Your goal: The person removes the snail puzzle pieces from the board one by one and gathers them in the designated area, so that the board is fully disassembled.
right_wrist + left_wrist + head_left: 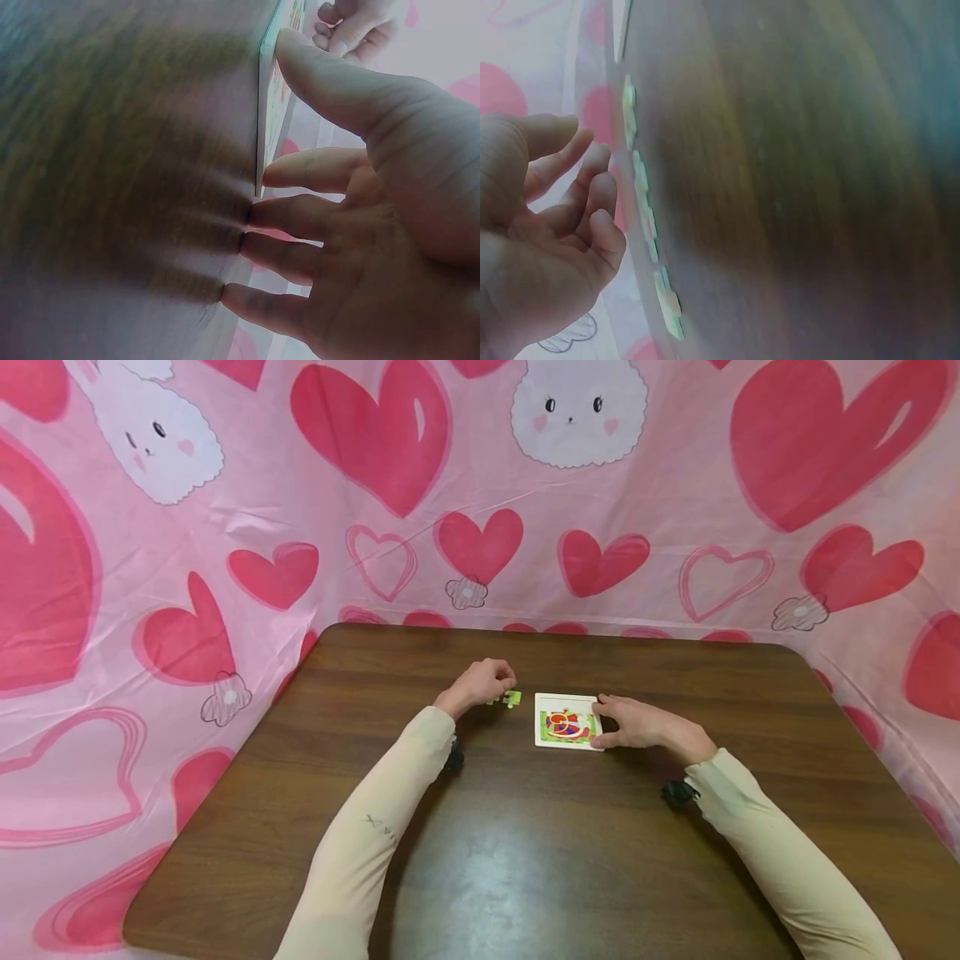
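Note:
A square puzzle board [547, 703] in a white frame lies flat on the table, with a red, yellow and green picture in it. My right hand [637, 722] rests at its right side, thumb on the near right corner and index finger at the far right one. The other fingertips [259, 214] touch the tabletop, fingers nearly straight. Left of the board, my left hand [483, 683] hovers over small green jigsaw pieces [513, 698]. Its fingers [581, 187] are loosely bent with nothing between them. Three pieces [645, 206] lie in a row in the left wrist view.
The brown wooden table [480, 835] has rounded far corners. Pink fabric [525, 485] with hearts and rabbit faces hangs behind it and at both sides. Dark wrist cameras [678, 792] sit below both wrists, at the cuffs of cream sleeves [787, 843].

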`<state>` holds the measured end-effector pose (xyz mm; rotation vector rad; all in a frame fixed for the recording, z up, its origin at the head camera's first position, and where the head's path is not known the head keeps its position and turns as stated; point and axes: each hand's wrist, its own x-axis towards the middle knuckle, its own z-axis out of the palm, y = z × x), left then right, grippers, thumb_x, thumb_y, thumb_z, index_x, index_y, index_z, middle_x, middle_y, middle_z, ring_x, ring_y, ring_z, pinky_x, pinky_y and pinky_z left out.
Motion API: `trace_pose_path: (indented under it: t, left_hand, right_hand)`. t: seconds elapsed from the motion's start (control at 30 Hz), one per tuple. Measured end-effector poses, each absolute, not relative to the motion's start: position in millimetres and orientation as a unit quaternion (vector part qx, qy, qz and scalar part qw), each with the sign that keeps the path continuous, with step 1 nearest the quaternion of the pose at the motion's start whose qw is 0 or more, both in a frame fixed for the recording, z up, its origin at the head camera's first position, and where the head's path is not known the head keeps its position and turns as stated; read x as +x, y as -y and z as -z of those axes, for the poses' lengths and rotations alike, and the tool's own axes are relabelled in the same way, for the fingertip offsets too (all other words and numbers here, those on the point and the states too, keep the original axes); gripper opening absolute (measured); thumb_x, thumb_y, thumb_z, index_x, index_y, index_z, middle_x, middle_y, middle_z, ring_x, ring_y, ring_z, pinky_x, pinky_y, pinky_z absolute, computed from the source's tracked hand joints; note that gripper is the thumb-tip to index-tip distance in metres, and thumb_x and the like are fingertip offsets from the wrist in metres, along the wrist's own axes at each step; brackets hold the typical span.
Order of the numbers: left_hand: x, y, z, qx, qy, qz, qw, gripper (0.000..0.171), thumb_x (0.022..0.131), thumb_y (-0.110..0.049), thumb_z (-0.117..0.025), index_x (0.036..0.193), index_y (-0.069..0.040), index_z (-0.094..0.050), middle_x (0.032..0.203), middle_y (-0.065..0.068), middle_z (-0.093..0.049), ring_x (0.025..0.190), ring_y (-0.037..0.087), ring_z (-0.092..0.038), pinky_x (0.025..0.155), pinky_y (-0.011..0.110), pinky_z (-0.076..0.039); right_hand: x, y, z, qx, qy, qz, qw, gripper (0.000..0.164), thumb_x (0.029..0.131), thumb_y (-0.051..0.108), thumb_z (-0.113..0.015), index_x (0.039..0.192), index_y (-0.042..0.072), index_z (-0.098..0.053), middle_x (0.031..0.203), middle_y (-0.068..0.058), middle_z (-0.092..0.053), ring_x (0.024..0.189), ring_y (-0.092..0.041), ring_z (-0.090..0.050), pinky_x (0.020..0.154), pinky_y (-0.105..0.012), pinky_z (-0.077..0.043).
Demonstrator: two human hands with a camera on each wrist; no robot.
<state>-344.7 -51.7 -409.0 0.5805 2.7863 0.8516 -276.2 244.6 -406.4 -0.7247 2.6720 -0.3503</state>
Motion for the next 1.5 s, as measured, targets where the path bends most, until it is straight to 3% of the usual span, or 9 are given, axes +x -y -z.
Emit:
trace_pose_path:
  t: [0.23,0.4,1.07,1.33,1.5]
  left_hand:
    - [-338,42,407,0.206,-0.92,-0.322,0.081,0.02,0.098,-0.027,-0.06,0.111,-0.012,-0.065,0.106,0.005,-0.068,0.092,0.019,-0.06,0.086,0.035,-0.05]
    - [-330,34,409,0.208,-0.915,-0.334,0.084,0.02,0.096,-0.025,-0.062,0.112,-0.012,-0.064,0.101,0.006,-0.068,0.085,0.018,-0.06,0.077,0.03,-0.05]
    - [-307,8,405,0.26,-0.918,-0.283,0.095,0.024,0.094,-0.023,-0.065,0.117,-0.016,-0.065,0.1,0.007,-0.069,0.084,0.017,-0.059,0.073,0.027,-0.047]
    - [-304,-1,410,0.291,-0.923,-0.218,0.128,0.027,0.096,-0.024,-0.061,0.123,-0.019,-0.063,0.111,0.007,-0.068,0.097,0.017,-0.061,0.085,0.031,-0.05]
    - [-302,-4,410,0.305,-0.926,-0.18,0.129,0.03,0.095,-0.022,-0.062,0.124,-0.019,-0.063,0.117,0.009,-0.062,0.108,0.018,-0.054,0.092,0.033,-0.047]
  right_hand:
    - [-277,-244,406,-0.257,-0.942,0.124,0.176,0.077,0.091,0.044,-0.066,0.144,-0.006,-0.041,0.153,-0.035,-0.027,0.142,-0.051,-0.026,0.114,-0.061,-0.025]
    - [-278,-243,405,-0.257,-0.942,0.123,0.177,0.077,0.091,0.044,-0.066,0.144,-0.006,-0.041,0.153,-0.036,-0.026,0.142,-0.051,-0.025,0.114,-0.061,-0.024]
    - [-279,-245,404,-0.254,-0.942,0.124,0.18,0.078,0.09,0.047,-0.065,0.143,-0.004,-0.043,0.152,-0.037,-0.026,0.141,-0.053,-0.026,0.112,-0.063,-0.025]
    - [-278,-245,405,-0.255,-0.942,0.125,0.177,0.077,0.09,0.048,-0.065,0.143,-0.005,-0.044,0.152,-0.037,-0.027,0.141,-0.053,-0.027,0.113,-0.062,-0.025]
    - [-278,-245,405,-0.252,-0.942,0.13,0.18,0.078,0.09,0.048,-0.066,0.143,-0.004,-0.043,0.153,-0.036,-0.027,0.141,-0.052,-0.026,0.113,-0.062,-0.024]
